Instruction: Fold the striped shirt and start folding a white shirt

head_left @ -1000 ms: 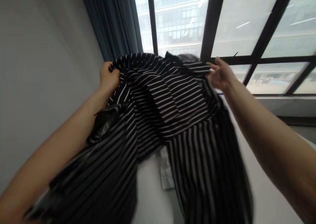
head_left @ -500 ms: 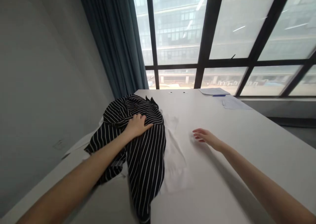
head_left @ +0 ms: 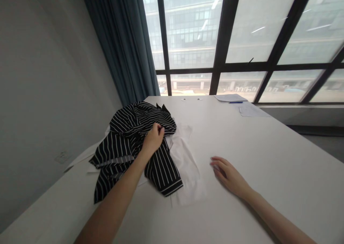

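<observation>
A black shirt with white stripes (head_left: 129, 122) lies bunched on the left side of the white table (head_left: 228, 136). My left hand (head_left: 155, 138) is closed in a pinch on the shirt's cloth near its middle. One sleeve (head_left: 165, 174) hangs down toward me below that hand, its end edged by a white line. Under the shirt and to its right lies a thin white cloth (head_left: 185, 168), partly hidden. My right hand (head_left: 228, 174) is low over the table to the right of the cloth, fingers loosely bent and apart, holding nothing.
Papers (head_left: 231, 97) and a blue pen (head_left: 235, 102) lie at the far right of the table, with another white sheet (head_left: 252, 110) nearer. A grey wall (head_left: 53, 93) borders the left side. A dark curtain (head_left: 123, 43) and windows stand behind.
My left hand has gone from lying flat on the shirt to pinching its cloth. The striped part hanging toward me has drawn up and back. My right hand has moved slightly nearer me.
</observation>
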Available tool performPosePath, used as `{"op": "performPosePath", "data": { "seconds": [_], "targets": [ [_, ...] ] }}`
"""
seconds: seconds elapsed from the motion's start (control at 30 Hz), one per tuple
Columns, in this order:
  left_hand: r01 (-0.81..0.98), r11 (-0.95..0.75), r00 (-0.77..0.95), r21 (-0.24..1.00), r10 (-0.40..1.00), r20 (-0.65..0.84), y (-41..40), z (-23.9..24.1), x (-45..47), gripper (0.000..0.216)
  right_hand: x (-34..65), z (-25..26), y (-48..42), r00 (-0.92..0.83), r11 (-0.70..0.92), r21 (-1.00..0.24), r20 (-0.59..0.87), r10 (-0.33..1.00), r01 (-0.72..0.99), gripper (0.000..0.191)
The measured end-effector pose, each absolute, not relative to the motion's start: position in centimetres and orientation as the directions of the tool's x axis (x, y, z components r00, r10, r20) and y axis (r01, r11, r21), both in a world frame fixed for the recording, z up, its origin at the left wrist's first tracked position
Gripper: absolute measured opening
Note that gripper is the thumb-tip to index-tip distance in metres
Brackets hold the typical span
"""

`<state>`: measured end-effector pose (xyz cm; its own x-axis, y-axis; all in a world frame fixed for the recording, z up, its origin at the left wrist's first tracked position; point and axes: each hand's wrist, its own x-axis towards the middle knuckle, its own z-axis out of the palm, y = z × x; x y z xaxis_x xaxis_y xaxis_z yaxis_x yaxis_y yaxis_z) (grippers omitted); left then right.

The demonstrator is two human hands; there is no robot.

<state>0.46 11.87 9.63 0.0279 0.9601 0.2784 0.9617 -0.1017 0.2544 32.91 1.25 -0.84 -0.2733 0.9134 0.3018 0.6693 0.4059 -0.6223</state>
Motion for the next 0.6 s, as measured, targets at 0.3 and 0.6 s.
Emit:
{"op": "performPosePath", "data": {
  "seconds": [0.3, 0.6],
  "targets": [
    [0.948, -0.295, 0.314, -0.119, 0.93, 0.189, 3.2, 2.4, 8.1, 0.043, 33.3, -0.4, 1.2, -0.263, 0.387, -0.624, 0.286, 0.921, 0.679, 0.025],
    [0.894, -0.43, 0.448, -0.126, 0.848, 0.283, 5.3, 4.8, 3.2, 0.034, 33.7, -0.1, 1.6, -0.243, 0.374, -0.655, 0.286, 0.927, 0.657, 0.024]
  ]
}}
